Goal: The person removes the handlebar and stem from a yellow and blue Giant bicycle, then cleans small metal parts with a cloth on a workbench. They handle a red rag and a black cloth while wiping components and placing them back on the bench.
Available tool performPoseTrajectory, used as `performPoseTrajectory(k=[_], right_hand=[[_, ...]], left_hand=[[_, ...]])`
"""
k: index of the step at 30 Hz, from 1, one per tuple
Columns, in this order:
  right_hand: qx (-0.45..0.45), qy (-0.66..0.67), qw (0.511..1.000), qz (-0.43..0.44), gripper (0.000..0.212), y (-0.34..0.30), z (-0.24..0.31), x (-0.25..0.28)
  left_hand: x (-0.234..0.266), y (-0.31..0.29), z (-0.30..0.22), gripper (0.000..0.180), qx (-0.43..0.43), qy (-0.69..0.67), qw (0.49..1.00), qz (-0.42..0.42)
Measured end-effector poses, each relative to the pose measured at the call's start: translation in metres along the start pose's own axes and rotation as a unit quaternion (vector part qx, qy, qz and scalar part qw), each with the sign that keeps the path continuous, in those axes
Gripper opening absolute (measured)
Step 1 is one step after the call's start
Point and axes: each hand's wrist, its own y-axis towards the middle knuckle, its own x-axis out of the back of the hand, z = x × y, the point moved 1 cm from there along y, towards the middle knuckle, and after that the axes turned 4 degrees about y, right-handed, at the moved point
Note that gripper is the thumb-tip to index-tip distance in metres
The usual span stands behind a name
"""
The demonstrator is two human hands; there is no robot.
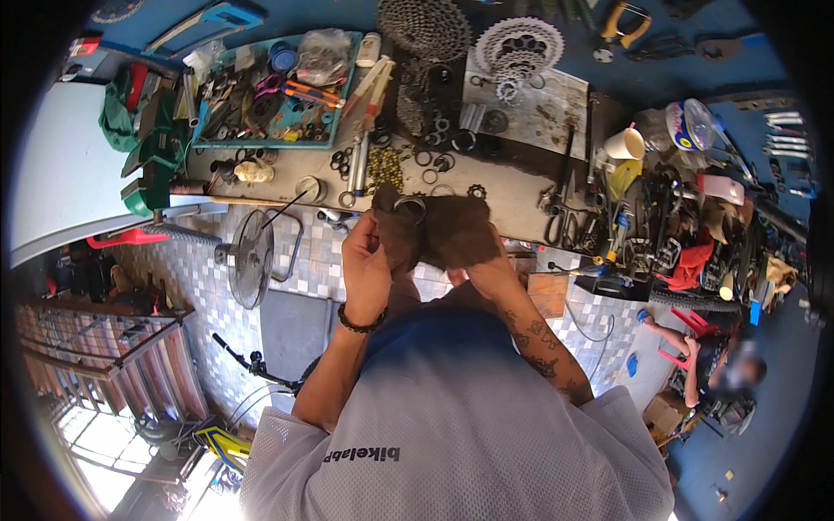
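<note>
One rumpled, dark brown cloth (458,233)

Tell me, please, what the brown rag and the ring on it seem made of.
The brown rag looks like matte fabric: limp folds, no shine. The ring seems smooth, polished metal, since its rim glints; which metal, I cannot tell.

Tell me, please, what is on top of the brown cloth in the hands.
A metal ring shows against the brown cloth, near the left hand. The cloth hides much of the right hand; anything else beneath it cannot be seen.
</note>
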Motion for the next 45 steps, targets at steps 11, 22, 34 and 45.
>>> performPoseTrajectory(k=[11,22,34,45], right_hand=[[0.235,-0.409,0.875,0.107,0.022,0.009,0.048,0.014],[0.127,-0.213,0.968,-0.034,0.033,0.011,0.024,-0.001],[0.082,-0.048,0.983,-0.16,0.015,0.012,-0.012,-0.007],[0.143,-0.102,0.982,-0.071,0.022,0.011,-0.014,0.001]], left_hand=[[-0.005,-0.004,-0.035,0.015,-0.22,0.51,0.811,0.181],[-0.02,0.001,0.015,0.014,-0.14,0.28,0.948,0.059],[-0.015,0.004,0.045,0.022,-0.079,0.207,0.974,0.044],[-0.01,0.001,0.05,0.021,-0.065,0.196,0.976,0.068]])
